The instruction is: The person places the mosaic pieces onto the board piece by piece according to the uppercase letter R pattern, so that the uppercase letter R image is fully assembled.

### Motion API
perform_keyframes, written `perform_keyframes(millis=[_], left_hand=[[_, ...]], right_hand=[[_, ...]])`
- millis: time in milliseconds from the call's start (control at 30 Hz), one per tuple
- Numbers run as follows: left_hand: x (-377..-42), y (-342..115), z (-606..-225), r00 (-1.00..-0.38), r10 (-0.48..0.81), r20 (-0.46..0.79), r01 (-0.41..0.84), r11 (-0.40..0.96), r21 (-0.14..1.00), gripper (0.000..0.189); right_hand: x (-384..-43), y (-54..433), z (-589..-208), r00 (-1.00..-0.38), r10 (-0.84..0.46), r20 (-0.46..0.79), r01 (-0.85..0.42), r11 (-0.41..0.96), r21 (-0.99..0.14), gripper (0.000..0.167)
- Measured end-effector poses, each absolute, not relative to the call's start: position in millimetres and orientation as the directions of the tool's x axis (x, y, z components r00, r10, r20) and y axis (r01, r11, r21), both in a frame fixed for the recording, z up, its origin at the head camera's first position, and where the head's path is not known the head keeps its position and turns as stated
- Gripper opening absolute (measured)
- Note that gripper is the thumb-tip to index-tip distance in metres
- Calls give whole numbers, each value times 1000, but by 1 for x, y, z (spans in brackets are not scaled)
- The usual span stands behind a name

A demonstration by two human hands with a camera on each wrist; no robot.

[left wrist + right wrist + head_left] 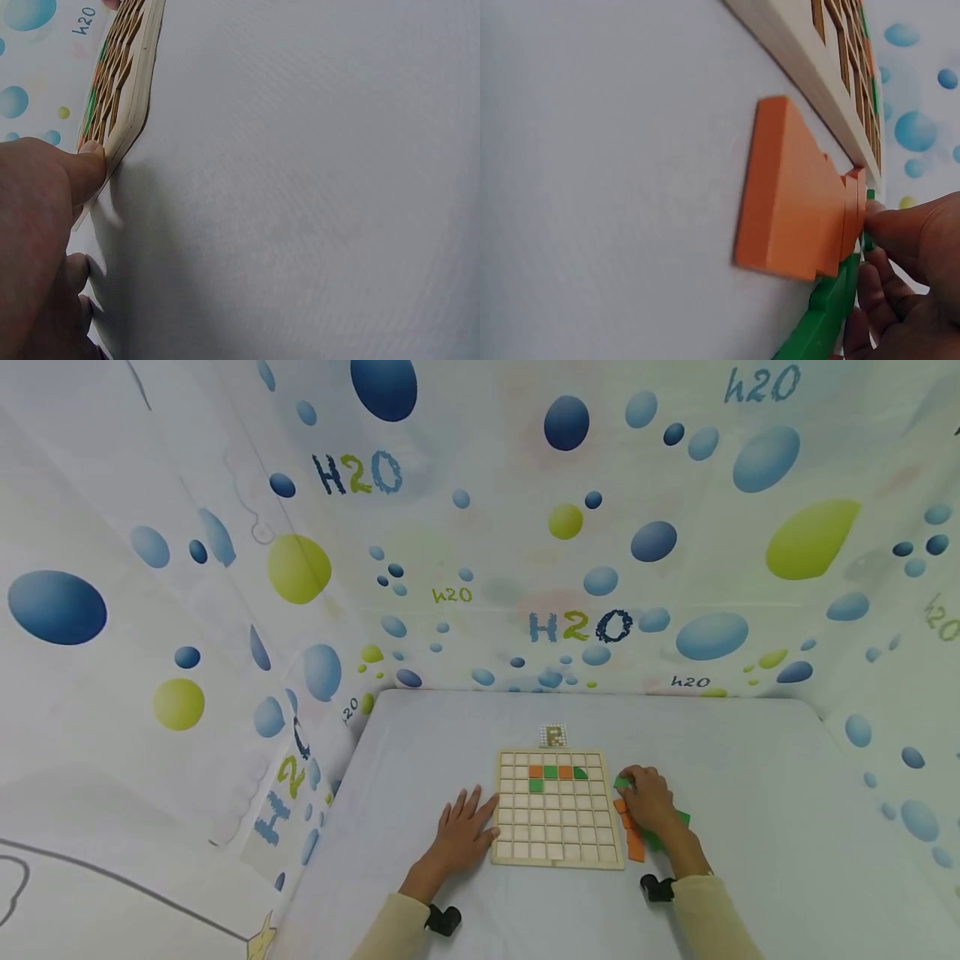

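A wooden grid board lies flat on the table. In its second row sit an orange tile, a green tile, another orange tile and a green piece with a rounded corner. One more green tile sits in the row below. My left hand rests at the board's left edge, fingers spread, its thumb touching the frame. Just right of the board, my right hand pinches a small green tile between thumb and fingers, which partly hide it.
Orange pieces lie in a line along the board's right side. Green pieces lie beside them, partly under my right hand and wrist. A small pattern card lies behind the board. Printed curtains surround the white table.
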State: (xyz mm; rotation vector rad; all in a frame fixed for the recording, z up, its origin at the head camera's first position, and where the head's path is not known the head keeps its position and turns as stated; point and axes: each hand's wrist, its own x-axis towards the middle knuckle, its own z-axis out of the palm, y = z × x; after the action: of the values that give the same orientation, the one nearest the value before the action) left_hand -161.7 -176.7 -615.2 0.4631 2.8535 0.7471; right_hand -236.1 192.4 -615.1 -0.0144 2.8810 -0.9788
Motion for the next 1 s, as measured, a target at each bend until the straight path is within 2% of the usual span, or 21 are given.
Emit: perform_keyframes(millis=[367,533,800,1000], left_hand=[[-161,-178,-617,-940,332,-79,251,830,498,59],[-161,-177,-615,-939,335,-74,255,825,504,58],[-162,-178,-619,-941,329,-72,257,839,480,59],[-162,-178,-619,-942,329,-69,256,835,487,59]], right_hand=[[-228,167,-611,-994,-91,-57,-33,764,-644,32],[-230,153,-614,-992,-119,-31,-74,781,-621,28],[-225,139,-619,-980,-180,81,-191,761,-620,17],[-226,136,-619,-977,-190,99,-210,772,-600,12]])
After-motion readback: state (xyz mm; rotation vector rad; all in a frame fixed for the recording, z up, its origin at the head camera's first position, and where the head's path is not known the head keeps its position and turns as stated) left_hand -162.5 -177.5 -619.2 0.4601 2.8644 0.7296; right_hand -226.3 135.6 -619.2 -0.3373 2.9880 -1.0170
